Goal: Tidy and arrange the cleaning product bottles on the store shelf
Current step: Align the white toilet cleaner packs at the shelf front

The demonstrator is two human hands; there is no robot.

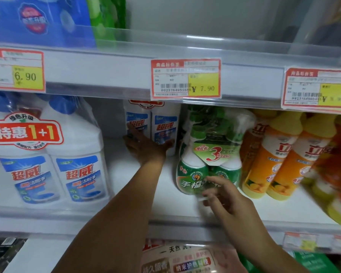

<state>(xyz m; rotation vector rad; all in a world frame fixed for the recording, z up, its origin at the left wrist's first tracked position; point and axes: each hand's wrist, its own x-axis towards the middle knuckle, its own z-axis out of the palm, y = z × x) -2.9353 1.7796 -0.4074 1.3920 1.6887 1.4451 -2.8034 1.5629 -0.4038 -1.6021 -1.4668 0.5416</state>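
A white, smooth store shelf [138, 194] holds cleaning products under a clear rail of red-and-yellow price tags [185, 78]. At the front left stands a large twin pack [47, 154] of white, blue-capped bottles in glossy film. Rounded orange bottles [280, 158] with yellow caps crowd the right. Between them stands a shrink-wrapped pack of green bottles [211, 150]. A smaller twin pack [158, 123] of white bottles sits far back, near the shelf's rear wall. The left hand [146, 148] reaches deep, fingers spread flat against this rear pack. The right hand [226, 200], blurred, has loose fingers at the green pack's wrapper; contact is unclear.
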